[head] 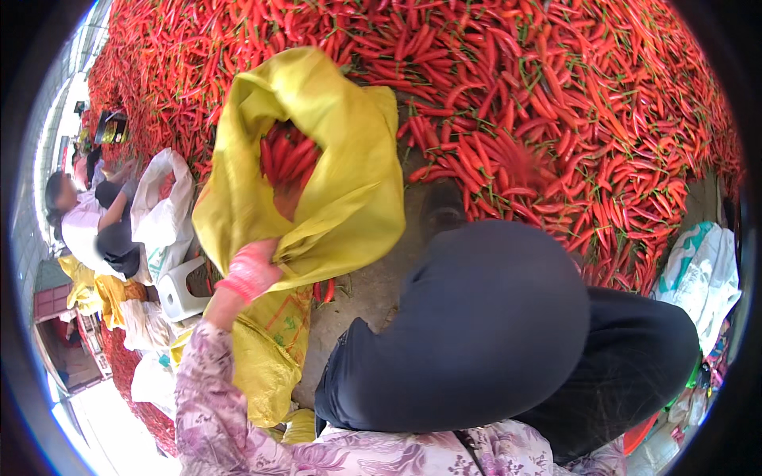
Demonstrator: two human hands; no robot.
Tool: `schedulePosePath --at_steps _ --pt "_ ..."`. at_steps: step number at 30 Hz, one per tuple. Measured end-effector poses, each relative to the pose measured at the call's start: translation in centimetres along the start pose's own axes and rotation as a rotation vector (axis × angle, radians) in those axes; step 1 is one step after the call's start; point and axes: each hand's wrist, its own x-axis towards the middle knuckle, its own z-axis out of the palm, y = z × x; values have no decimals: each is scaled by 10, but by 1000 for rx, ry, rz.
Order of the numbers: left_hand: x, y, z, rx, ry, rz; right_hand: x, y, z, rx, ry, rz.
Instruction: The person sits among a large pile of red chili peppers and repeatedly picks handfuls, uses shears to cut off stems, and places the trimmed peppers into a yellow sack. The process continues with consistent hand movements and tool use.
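Note:
My left hand (253, 268), in a pink knit glove, grips the near rim of a yellow woven sack (357, 178). The sack's mouth gapes, and red chili peppers (289, 157) with green stems lie inside. Beyond the sack and to its right spreads a large heap of red chili peppers (536, 119) on the floor. My right hand cannot be made out; a blurred reddish patch shows over the heap, to the right of the sack. My knees, in dark trousers, are bent in front of the heap.
At the left a person (83, 220) in a light top sits by a white sack (161, 208). A white plastic stool (178, 291) stands between that person and me. Another yellow sack (262, 381) lies below my left hand. A white and green sack (702, 273) is at the far right.

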Motion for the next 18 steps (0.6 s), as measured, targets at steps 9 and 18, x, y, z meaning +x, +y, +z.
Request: schedulePosePath --at_steps 9,18 --pt "97 43 -41 -789 253 188 -2 -27 -13 52 97 33" --pt "296 57 -83 315 422 11 0 -46 -30 171 -14 93"
